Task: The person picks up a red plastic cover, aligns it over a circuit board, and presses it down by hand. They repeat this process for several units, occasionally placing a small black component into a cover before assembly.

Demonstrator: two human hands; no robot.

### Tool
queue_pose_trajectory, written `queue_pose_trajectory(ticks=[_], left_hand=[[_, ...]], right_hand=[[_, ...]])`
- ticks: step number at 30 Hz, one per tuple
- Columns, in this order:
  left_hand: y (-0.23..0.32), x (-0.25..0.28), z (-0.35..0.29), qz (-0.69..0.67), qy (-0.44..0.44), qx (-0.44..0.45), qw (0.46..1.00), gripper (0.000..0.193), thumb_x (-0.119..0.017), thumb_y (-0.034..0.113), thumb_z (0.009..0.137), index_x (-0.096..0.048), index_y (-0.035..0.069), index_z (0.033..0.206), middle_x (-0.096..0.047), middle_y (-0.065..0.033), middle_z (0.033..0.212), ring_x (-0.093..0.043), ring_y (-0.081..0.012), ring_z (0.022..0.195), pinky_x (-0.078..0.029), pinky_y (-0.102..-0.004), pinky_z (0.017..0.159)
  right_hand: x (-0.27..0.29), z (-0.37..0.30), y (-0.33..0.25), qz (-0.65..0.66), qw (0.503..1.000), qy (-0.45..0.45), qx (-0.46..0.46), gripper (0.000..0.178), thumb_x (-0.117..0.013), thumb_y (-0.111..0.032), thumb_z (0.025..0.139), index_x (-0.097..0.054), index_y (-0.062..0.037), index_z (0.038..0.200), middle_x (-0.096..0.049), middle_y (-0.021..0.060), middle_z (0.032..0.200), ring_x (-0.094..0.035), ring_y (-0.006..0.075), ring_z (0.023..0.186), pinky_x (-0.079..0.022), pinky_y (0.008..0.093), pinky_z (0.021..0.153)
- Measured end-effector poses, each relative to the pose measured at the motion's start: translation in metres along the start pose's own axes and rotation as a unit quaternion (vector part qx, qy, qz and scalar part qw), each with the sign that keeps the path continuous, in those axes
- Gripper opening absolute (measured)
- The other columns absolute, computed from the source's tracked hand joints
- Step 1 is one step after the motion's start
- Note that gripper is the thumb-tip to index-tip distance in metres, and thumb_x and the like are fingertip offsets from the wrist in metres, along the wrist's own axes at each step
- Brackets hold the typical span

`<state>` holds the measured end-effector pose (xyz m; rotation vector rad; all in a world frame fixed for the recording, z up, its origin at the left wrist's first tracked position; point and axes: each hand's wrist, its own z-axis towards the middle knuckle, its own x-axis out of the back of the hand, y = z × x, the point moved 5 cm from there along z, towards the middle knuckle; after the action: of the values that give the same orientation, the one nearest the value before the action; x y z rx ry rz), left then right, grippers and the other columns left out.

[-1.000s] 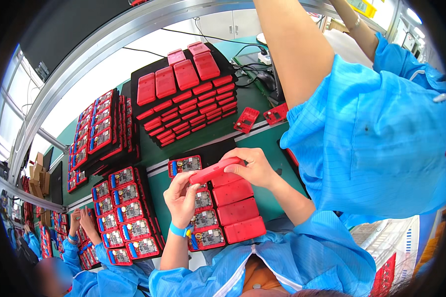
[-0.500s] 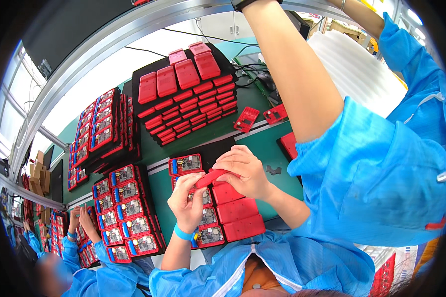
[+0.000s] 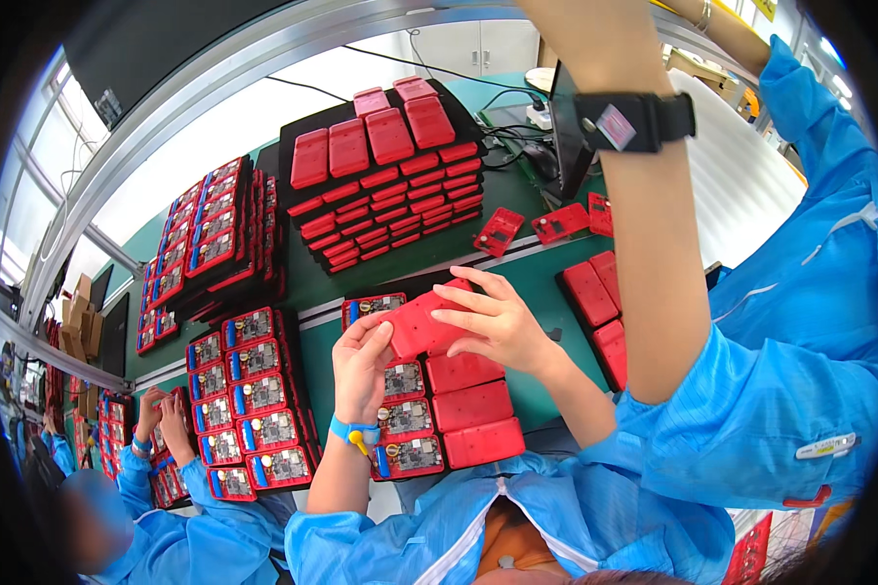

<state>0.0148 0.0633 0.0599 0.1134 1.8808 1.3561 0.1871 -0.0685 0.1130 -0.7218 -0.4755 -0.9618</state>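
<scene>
Above a black tray in front of me, a red plastic case (image 3: pixel 421 325) is held tilted, its smooth outer side showing. My left hand (image 3: pixel 363 363), with a blue wrist strap, pinches its left end between thumb and fingers. My right hand (image 3: pixel 502 327) is at its right end, fingers spread across the edge and holding it. Below, the tray bears a column of open red cases with circuit boards (image 3: pixel 407 456) and blue parts. Beside them lies a column of red cases with plain backs up (image 3: pixel 483 444).
Stacked trays of board-filled cases (image 3: pixel 263 390) stand left; a tall stack of red cases (image 3: pixel 385 136) stands behind. Another person's arm with a black wristband (image 3: pixel 654 224) crosses at right, near more red cases (image 3: pixel 587 292). A co-worker's hands (image 3: pixel 161 419) work at far left.
The red case has turned from edge-on to showing its broad face. My right fingers have spread apart. The neighbour's arm at right has shifted, bringing its black wristband lower into view.
</scene>
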Motion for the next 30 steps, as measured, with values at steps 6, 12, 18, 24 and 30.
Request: queue_pose_trajectory(ticks=[6,12,18,24,30], left_hand=[[0.027,-0.038,-0.033,0.394,0.004,-0.299,0.869,0.031,-0.071,-0.007,0.082,-0.068,-0.001,0.112,-0.071,-0.0116,0.102,-0.068,-0.0181,0.095,-0.055,-0.0284,0.083],[0.033,-0.056,-0.048,0.458,-0.051,-0.386,0.799,0.038,-0.075,-0.008,0.076,-0.069,0.002,0.112,-0.07,-0.0138,0.101,-0.069,-0.0259,0.088,-0.057,-0.0327,0.075],[0.031,-0.059,-0.058,0.452,-0.035,-0.374,0.809,0.034,-0.074,-0.006,0.077,-0.07,0.001,0.11,-0.069,-0.0133,0.093,-0.067,-0.0237,0.082,-0.054,-0.0311,0.071],[0.011,-0.039,-0.038,0.346,-0.061,-0.221,0.91,0.03,-0.07,-0.006,0.084,-0.068,-0.002,0.114,-0.071,-0.0113,0.1,-0.067,-0.0161,0.092,-0.054,-0.0288,0.078],[-0.006,-0.001,0.007,0.083,-0.005,-0.041,0.996,0.029,-0.067,0.004,0.093,-0.061,-0.006,0.12,-0.07,-0.0124,0.111,-0.068,-0.0145,0.098,-0.056,-0.0279,0.085]], right_hand=[[0.001,0.0,0.0,0.06,0.996,0.038,-0.051,0.061,-0.084,-0.028,0.069,-0.067,-0.0116,0.125,-0.059,0.0053,0.139,-0.047,0.0315,0.135,-0.037,0.0481,0.108],[-0.004,0.013,-0.016,0.023,1.0,0.008,0.005,0.056,-0.082,-0.031,0.071,-0.068,-0.0116,0.122,-0.066,0.0042,0.126,-0.053,0.0258,0.127,-0.031,0.0504,0.111],[-0.004,0.012,-0.031,0.053,0.997,0.053,-0.006,0.028,-0.081,-0.022,0.075,-0.072,-0.0082,0.098,-0.072,0.0037,0.093,-0.068,0.0193,0.092,-0.04,0.0452,0.097],[-0.01,0.008,-0.018,0.03,0.999,0.025,-0.035,0.034,-0.081,-0.03,0.076,-0.072,-0.0077,0.101,-0.071,0.0035,0.09,-0.066,0.0199,0.095,-0.043,0.0411,0.093],[0.004,0.01,0.003,-0.006,0.996,-0.034,-0.079,0.074,-0.086,-0.034,0.066,-0.061,-0.0114,0.131,-0.054,0.0084,0.143,-0.045,0.0309,0.135,-0.036,0.0454,0.111]])
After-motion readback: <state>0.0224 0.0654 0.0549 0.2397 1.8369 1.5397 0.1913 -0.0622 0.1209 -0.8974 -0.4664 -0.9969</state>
